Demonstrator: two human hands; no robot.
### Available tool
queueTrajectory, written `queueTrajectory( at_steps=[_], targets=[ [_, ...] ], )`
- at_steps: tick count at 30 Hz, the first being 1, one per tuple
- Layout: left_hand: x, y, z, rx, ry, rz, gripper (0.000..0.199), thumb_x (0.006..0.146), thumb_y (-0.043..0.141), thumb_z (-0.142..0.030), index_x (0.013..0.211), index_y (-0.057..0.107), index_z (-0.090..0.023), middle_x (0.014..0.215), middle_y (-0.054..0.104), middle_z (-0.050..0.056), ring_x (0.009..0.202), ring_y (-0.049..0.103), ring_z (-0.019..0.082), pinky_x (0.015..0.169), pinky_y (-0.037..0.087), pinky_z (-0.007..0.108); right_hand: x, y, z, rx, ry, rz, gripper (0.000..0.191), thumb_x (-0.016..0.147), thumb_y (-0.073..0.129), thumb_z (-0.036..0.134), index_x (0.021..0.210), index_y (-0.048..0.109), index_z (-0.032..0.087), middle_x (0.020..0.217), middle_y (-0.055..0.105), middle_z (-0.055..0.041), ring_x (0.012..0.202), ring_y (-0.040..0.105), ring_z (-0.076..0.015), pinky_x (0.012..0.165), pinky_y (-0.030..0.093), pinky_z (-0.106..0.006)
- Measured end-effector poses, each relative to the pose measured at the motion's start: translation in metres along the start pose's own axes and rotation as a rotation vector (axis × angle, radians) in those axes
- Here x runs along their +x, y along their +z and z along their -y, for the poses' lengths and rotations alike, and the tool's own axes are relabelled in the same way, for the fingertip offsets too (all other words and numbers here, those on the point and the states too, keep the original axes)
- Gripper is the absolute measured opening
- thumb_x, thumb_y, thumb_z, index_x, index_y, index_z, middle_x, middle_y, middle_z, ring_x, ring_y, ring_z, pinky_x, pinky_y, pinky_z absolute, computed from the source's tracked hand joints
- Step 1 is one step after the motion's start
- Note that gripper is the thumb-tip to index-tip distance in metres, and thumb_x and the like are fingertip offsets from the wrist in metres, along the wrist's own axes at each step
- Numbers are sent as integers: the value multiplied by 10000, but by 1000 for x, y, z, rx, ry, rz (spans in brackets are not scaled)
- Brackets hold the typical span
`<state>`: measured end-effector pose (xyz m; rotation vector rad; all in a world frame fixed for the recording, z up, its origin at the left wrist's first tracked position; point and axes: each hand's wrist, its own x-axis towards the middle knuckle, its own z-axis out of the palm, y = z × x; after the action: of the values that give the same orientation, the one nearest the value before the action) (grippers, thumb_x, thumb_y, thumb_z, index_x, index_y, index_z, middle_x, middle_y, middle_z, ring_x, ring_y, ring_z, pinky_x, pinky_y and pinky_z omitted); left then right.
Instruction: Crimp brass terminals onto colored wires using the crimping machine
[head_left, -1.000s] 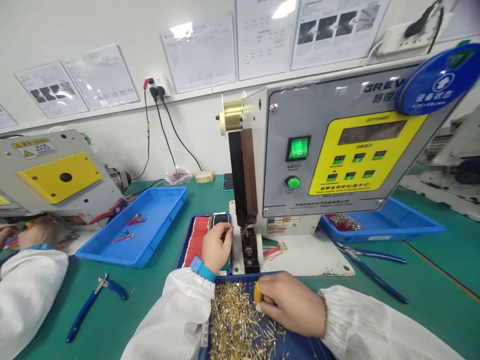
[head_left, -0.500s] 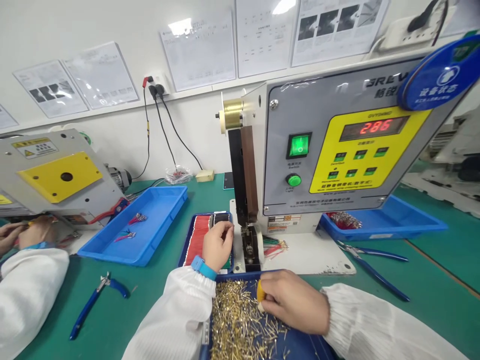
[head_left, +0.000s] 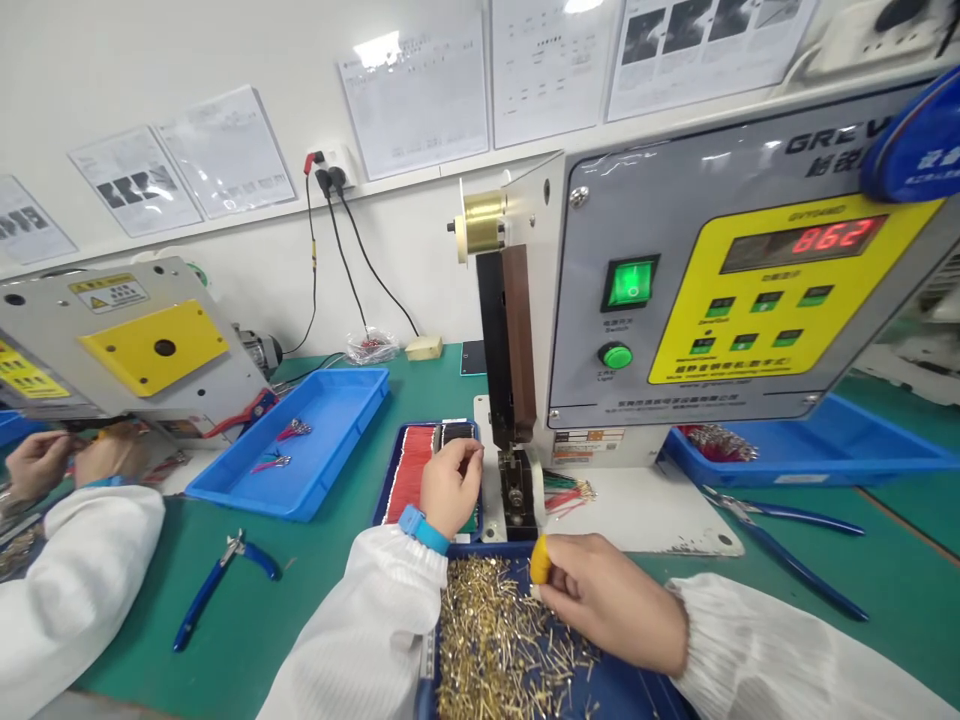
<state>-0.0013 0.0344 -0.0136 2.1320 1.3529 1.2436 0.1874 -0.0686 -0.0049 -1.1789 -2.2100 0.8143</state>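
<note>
My left hand [head_left: 452, 485] is in a pinch beside the machine's crimping head [head_left: 516, 495]; anything between its fingertips is too small to make out. Under and behind it lies a small blue tray of red wires [head_left: 412, 468] and black wires [head_left: 456, 433]. My right hand [head_left: 611, 605], a yellow finger cot [head_left: 539, 560] on one fingertip, is closed over a dark blue tray [head_left: 634, 690] heaped with thin gold-coloured metal pins [head_left: 487, 640]. What its fingers hold, if anything, is hidden. Several finished-looking wires [head_left: 570, 494] lie on the machine base [head_left: 652, 520].
The grey machine [head_left: 600, 390] stands ahead, its red display lit. Blue-handled pliers [head_left: 799, 545] lie at right, blue-handled cutters [head_left: 217, 590] at left. Blue bins [head_left: 330, 440] with wire bundles stand on either side. A co-worker's hands [head_left: 105, 455] work at another machine on the left.
The view has shifted, so the scene sits farther right on the left side. My right hand has lifted slightly over the pins. The display digits differ. My left hand keeps its pinch.
</note>
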Motion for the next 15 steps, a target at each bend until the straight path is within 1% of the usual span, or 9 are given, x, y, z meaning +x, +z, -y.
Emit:
queueTrajectory(
  at_steps=[3, 5, 8, 12, 15],
  targets=[
    [0, 0, 0, -6, -4, 0, 145, 880, 488, -214, 903, 626, -177, 861, 655, 7, 776, 592, 99, 708, 430, 197, -1, 1, -2, -13, -14, -18, 101, 827, 525, 77, 833, 524, 177, 650, 552, 20, 586, 525, -167, 565, 361, -266],
    [-1, 0, 1, -12, -12, -1, 147, 880, 488, -218, 911, 625, -178, 866, 655, 8, 784, 595, 101, 713, 433, 199, -1, 1, -2, -51, -30, -41, 87, 848, 488, 101, 809, 492, 178, 646, 533, 13, 577, 506, -172, 555, 350, -274],
    [-1, 1, 2, -30, -17, -4, 149, 881, 491, -230, 927, 622, -178, 867, 655, 10, 781, 596, 101, 713, 438, 202, -2, 0, 0, -92, -69, -62, 132, 869, 435, 121, 756, 459, 185, 640, 499, 6, 571, 486, -175, 545, 329, -280],
    [-1, 1, 2, -29, -9, -3, 148, 882, 490, -233, 917, 623, -178, 863, 655, 8, 777, 594, 100, 712, 437, 204, -2, -3, 2, -52, -149, -39, 165, 871, 409, 110, 834, 555, 178, 741, 530, -18, 637, 513, -180, 583, 348, -282],
    [-1, 1, 2, -9, -6, -1, 146, 881, 489, -226, 907, 625, -180, 861, 654, 1, 773, 589, 96, 708, 430, 202, 0, -3, 1, -24, -133, -57, 190, 848, 421, 88, 888, 582, 181, 750, 534, -14, 649, 515, -180, 594, 354, -278]
  ],
)
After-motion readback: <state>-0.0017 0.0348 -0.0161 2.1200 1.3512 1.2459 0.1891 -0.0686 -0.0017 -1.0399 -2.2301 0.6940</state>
